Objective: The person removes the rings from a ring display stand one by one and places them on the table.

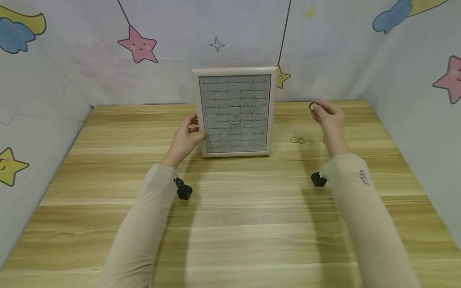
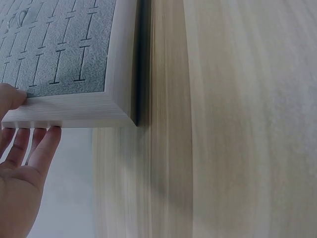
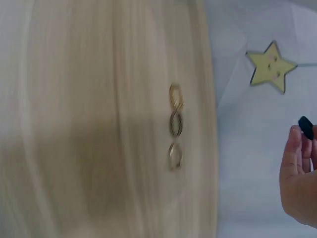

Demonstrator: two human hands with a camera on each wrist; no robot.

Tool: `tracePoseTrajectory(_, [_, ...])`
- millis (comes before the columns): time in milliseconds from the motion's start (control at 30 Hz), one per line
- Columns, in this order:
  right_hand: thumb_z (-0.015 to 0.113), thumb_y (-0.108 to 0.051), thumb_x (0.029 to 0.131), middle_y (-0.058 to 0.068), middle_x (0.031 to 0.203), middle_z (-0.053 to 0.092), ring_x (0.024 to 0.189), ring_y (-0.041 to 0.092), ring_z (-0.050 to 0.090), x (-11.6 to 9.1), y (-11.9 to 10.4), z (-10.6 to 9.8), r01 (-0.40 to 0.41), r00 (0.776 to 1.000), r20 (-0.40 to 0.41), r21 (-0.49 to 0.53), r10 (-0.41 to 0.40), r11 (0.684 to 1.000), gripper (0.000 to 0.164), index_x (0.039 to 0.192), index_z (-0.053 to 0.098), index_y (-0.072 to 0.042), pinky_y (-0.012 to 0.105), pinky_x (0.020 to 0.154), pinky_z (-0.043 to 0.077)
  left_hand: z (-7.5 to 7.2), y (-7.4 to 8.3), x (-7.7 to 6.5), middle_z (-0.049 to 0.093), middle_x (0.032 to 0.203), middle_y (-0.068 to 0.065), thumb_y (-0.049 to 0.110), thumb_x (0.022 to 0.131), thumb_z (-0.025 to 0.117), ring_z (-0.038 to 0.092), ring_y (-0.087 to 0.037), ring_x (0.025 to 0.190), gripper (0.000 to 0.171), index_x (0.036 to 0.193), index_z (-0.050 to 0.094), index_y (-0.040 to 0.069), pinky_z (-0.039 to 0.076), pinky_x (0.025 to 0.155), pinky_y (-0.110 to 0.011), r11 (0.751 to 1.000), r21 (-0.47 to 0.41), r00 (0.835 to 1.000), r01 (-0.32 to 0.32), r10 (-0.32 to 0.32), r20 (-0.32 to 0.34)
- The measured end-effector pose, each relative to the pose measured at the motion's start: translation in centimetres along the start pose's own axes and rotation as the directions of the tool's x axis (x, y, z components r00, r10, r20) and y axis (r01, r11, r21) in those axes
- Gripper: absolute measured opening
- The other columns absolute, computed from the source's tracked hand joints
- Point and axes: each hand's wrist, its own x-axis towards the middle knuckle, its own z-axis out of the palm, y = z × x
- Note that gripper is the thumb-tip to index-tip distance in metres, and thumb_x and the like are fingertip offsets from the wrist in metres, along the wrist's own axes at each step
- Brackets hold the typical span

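A framed ring display board (image 1: 252,138) with a grey slotted pad stands upright at the back of the table. My left hand (image 1: 185,138) grips its left edge, thumb on the front; in the left wrist view the fingers (image 2: 47,148) lie along the frame's outer side. Silvery rings (image 1: 235,121) sit in the pad's middle column. Right of the board, my right hand (image 1: 330,120) pinches a dark ring (image 3: 306,127) between thumb and fingertips, raised above the table. Below it three rings (image 1: 301,141) lie in a row, two gold-coloured and a darker one between them.
The wooden table (image 1: 245,224) ends at the back against a white curtain (image 1: 173,80) printed with stars. Curtains also hang along both sides. Black wrist cameras (image 1: 184,192) stick out from the sleeves, low over the tabletop.
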Motion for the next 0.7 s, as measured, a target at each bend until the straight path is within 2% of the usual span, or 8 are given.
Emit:
tracePoseTrajectory(67, [0.06, -0.007, 0.092, -0.008, 0.085, 0.061, 0.073, 0.0, 0.063, 0.0, 0.3, -1.1, -0.04, 0.999, -0.002, -0.099, 0.04, 0.994, 0.024, 0.115, 0.062, -0.002, 0.009, 0.071, 0.054, 0.0, 0.0, 0.0, 0.039, 0.143, -0.015, 0.012, 0.093, 0.06, 0.045, -0.033, 0.132, 0.068, 0.151, 0.024, 0.01, 0.048, 0.104, -0.044, 1.0, 0.001, 1.0, -0.001, 0.001, 0.0])
tracePoseTrajectory(167, [0.058, -0.01, 0.093, -0.014, 0.078, 0.062, 0.071, -0.003, 0.062, -0.1, 0.6, -2.5, -0.096, 0.995, 0.012, -0.251, 0.102, 0.963, 0.039, 0.129, 0.053, 0.005, 0.007, 0.069, 0.053, 0.0, -0.1, 0.1, 0.039, 0.143, -0.015, 0.012, 0.093, 0.06, 0.045, -0.033, 0.132, 0.068, 0.151, 0.024, 0.01, 0.048, 0.104, -0.044, 1.0, 0.003, 1.0, 0.0, 0.0, 0.0])
tracePoseTrajectory(300, [0.055, -0.013, 0.095, -0.022, 0.07, 0.058, 0.068, -0.008, 0.059, -0.1, 1.0, -3.8, -0.128, 0.986, 0.04, -0.446, 0.162, 0.886, 0.047, 0.135, 0.046, 0.009, 0.006, 0.069, 0.052, 0.1, -0.1, 0.2, 0.039, 0.143, -0.015, 0.012, 0.093, 0.06, 0.044, -0.033, 0.133, 0.068, 0.151, 0.024, 0.01, 0.047, 0.104, -0.044, 1.0, 0.0, 1.0, 0.003, -0.003, -0.002])
tracePoseTrajectory(400, [0.054, -0.017, 0.096, -0.023, 0.074, 0.057, 0.069, -0.01, 0.058, 0.0, 1.4, -4.7, -0.143, 0.977, 0.049, -0.566, 0.207, 0.812, 0.047, 0.136, 0.047, 0.008, 0.007, 0.071, 0.052, 0.0, 0.0, 0.1, 0.039, 0.143, -0.016, 0.012, 0.093, 0.06, 0.044, -0.033, 0.133, 0.068, 0.151, 0.024, 0.01, 0.047, 0.104, -0.044, 1.0, -0.01, 1.0, 0.003, -0.004, -0.001])
tracePoseTrajectory(467, [0.054, -0.016, 0.096, -0.023, 0.075, 0.057, 0.069, -0.01, 0.058, 0.0, 1.6, -5.3, -0.157, 0.968, 0.067, -0.585, 0.24, 0.796, 0.047, 0.136, 0.046, 0.008, 0.008, 0.072, 0.052, 0.0, 0.0, 0.1, 0.039, 0.143, -0.016, 0.012, 0.093, 0.06, 0.044, -0.033, 0.133, 0.068, 0.151, 0.024, 0.01, 0.047, 0.105, -0.044, 1.0, -0.012, 1.0, 0.001, -0.001, 0.001])
tracePoseTrajectory(533, [0.056, -0.014, 0.095, -0.022, 0.075, 0.059, 0.07, -0.008, 0.059, -0.1, 1.9, -5.8, -0.17, 0.962, 0.08, -0.578, 0.262, 0.798, 0.037, 0.128, 0.055, 0.003, 0.009, 0.072, 0.053, 0.0, -0.1, 0.1, 0.039, 0.143, -0.016, 0.012, 0.093, 0.06, 0.045, -0.033, 0.132, 0.068, 0.151, 0.024, 0.01, 0.047, 0.104, -0.044, 1.0, -0.01, 1.0, 0.0, 0.0, 0.0])
tracePoseTrajectory(633, [0.057, -0.009, 0.093, -0.022, 0.069, 0.058, 0.067, -0.006, 0.058, -0.1, 2.3, -6.3, -0.175, 0.956, 0.092, -0.581, 0.279, 0.795, 0.026, 0.117, 0.061, 0.001, 0.008, 0.069, 0.053, 0.0, -0.1, 0.1, 0.039, 0.143, -0.016, 0.011, 0.093, 0.06, 0.045, -0.032, 0.132, 0.068, 0.151, 0.024, 0.01, 0.048, 0.104, -0.043, 1.0, 0.0, 1.0, -0.004, 0.004, -0.001])
tracePoseTrajectory(700, [0.058, -0.009, 0.093, -0.021, 0.067, 0.059, 0.065, -0.006, 0.057, 0.1, 2.6, -6.5, -0.18, 0.953, 0.086, -0.608, 0.289, 0.773, 0.02, 0.11, 0.063, -0.001, 0.009, 0.067, 0.053, 0.0, -0.1, 0.1, 0.039, 0.143, -0.015, 0.012, 0.093, 0.06, 0.045, -0.032, 0.132, 0.068, 0.151, 0.024, 0.01, 0.048, 0.104, -0.043, 1.0, 0.005, 1.0, -0.005, 0.005, -0.001])
